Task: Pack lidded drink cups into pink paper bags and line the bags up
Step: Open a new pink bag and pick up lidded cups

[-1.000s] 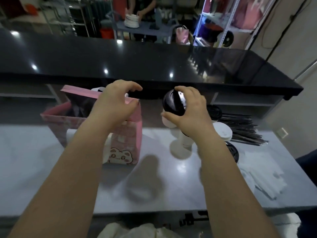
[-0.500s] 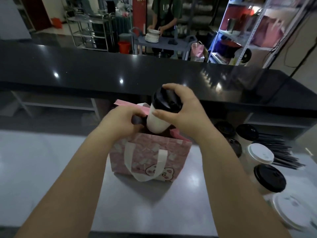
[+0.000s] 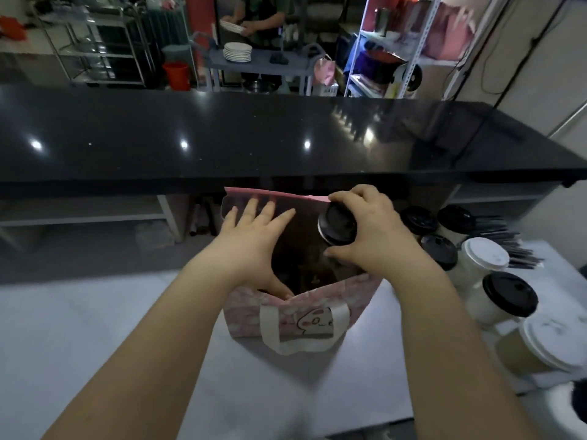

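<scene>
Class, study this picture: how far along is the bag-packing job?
Done: one pink bag stands open; no packed bags show. In hand: the right hand holds a black-lidded cup in its mouth, the left hand spreads it. Left: several lidded cups wait beside it.

Drink shop or café, staff side. A long black service counter [image 3: 222, 138] fronts a white worktop [image 3: 79, 328] stocked with lidded cups [image 3: 485, 254] and dark straws [image 3: 516, 246]; behind, a person [image 3: 265, 14] handles plates [image 3: 237, 52] at a cart [image 3: 263, 64] beside metal shelving [image 3: 443, 62].
</scene>
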`<state>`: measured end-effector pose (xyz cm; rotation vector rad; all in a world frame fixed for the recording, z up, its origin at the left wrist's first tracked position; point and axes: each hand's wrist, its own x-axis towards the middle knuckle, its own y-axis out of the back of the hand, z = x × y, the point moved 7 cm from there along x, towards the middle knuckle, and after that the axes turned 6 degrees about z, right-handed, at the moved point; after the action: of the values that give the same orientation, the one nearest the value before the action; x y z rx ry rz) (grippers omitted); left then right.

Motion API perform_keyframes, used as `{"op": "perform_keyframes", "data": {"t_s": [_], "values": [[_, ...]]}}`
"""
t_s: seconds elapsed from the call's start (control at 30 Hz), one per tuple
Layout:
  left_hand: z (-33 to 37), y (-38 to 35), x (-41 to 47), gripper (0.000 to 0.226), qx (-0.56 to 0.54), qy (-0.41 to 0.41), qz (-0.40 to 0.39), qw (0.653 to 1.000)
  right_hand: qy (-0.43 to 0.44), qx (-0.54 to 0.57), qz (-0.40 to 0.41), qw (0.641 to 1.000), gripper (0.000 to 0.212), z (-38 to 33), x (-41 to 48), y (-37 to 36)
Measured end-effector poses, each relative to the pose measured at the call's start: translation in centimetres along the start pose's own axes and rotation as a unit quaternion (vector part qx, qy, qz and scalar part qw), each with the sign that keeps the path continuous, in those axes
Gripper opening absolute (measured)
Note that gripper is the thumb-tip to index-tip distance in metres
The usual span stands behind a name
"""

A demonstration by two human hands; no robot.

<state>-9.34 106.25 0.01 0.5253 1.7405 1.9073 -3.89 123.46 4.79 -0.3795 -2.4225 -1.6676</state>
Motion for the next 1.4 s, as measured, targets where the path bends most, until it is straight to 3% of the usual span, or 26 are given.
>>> {"op": "perform_keyframes", "data": {"t_s": [0.13, 0.27, 0.37, 0.53, 0.63, 1.03, 1.4], "values": [[0.1, -0.3, 0.2, 0.145, -0.004, -0.010, 0.006, 1.000, 0.025, -0.045, -0.122, 0.991, 0.090, -2.7, -1.1, -3.4], [0.6, -0.7, 0.0, 0.152, 0.012, -0.028, 0.009, 1.000, -0.077, -0.173, -0.224, 0.956, 0.080, 0.7, -1.6, -5.5], [1.1, -1.0, -0.4, 0.154, 0.017, -0.045, 0.020, 0.999, -0.110, -0.174, -0.197, 0.958, 0.071, 2.0, -0.3, -6.4], [1.4, -1.1, -0.9, 0.148, 0.032, -0.055, 0.033, 0.997, -0.127, -0.065, -0.173, 0.975, 0.096, 2.4, 0.7, -8.8], [1.7, -0.9, -1.3, 0.144, 0.036, -0.055, 0.046, 0.997, -0.131, -0.022, -0.167, 0.977, 0.098, 2.9, 0.0, -9.6], [0.9, -1.7, -1.9, 0.145, 0.043, -0.024, 0.076, 0.996, -0.094, -0.088, -0.227, 0.965, 0.100, 3.2, -2.6, -12.6], [0.2, -1.7, -1.8, 0.144, 0.033, -0.020, 0.086, 0.996, -0.114, -0.097, -0.277, 0.949, 0.093, 3.2, -2.2, -12.9]]}}
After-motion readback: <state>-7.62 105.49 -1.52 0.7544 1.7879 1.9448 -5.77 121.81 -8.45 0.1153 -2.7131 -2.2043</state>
